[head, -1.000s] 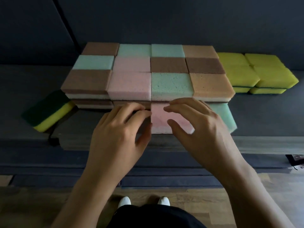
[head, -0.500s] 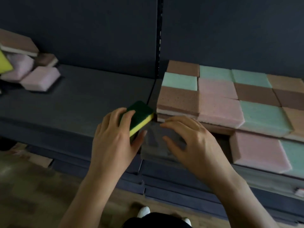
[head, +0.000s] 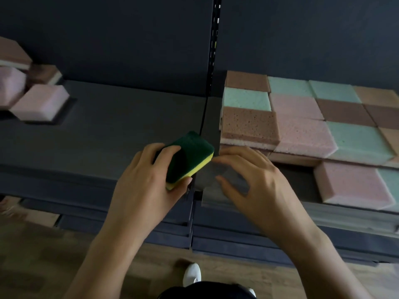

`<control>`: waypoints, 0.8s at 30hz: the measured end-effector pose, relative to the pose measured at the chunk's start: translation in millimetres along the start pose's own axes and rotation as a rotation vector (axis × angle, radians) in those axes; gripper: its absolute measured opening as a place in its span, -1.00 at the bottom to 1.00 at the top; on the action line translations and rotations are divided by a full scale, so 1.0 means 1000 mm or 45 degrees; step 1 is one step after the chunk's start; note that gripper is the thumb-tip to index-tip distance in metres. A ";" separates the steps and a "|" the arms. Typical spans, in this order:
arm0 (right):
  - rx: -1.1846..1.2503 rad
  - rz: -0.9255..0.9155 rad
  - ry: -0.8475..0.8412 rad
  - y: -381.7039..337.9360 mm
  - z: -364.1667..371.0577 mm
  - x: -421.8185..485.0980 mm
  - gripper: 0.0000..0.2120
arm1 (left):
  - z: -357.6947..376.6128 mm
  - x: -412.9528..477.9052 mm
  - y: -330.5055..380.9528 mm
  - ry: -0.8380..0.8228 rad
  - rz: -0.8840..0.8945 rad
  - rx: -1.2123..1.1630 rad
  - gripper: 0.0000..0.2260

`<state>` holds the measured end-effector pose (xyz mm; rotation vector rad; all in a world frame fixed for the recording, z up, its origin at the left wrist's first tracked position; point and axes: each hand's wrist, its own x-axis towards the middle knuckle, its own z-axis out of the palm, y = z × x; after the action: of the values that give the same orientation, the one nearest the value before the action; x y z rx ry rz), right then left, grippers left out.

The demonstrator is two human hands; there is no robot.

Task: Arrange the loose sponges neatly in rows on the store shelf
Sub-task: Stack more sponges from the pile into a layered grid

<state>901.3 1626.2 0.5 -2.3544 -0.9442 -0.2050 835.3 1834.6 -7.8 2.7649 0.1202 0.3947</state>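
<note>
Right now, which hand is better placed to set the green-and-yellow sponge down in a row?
Left. The left hand grips the green-and-yellow sponge over the shelf. The right hand holds nothing, its fingers loosely spread beside the stacked sponges.

The green-and-yellow sponge (head: 190,154) is gripped in the left hand (head: 146,182), its dark green scouring face up and the yellow foam below. It is tilted over the front part of the dark shelf (head: 129,126), just left of the arranged block. The block of sponges (head: 302,117) sits on the right of the shelf in tight rows, its brown, mint, pink and tan tops edge to edge, stacked in layers. A pink sponge (head: 354,186) lies lower at the front, with a mint sponge (head: 390,182) touching its right side. At far left, loose pink and brown sponges (head: 38,102) lie jumbled and tilted.
</note>
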 end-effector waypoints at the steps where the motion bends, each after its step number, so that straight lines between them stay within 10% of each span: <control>1: 0.000 -0.003 0.014 -0.001 -0.003 -0.002 -0.69 | -0.005 -0.005 0.003 -0.004 0.027 -0.002 -0.48; 24: -0.254 0.373 0.097 0.129 -0.197 -0.242 -0.33 | 0.091 -0.036 0.305 -0.220 0.819 -0.361 -0.43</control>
<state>823.4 1298.0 17.9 -2.6129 -0.5545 -0.2798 837.4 1514.6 7.1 2.4762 -0.8166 0.2921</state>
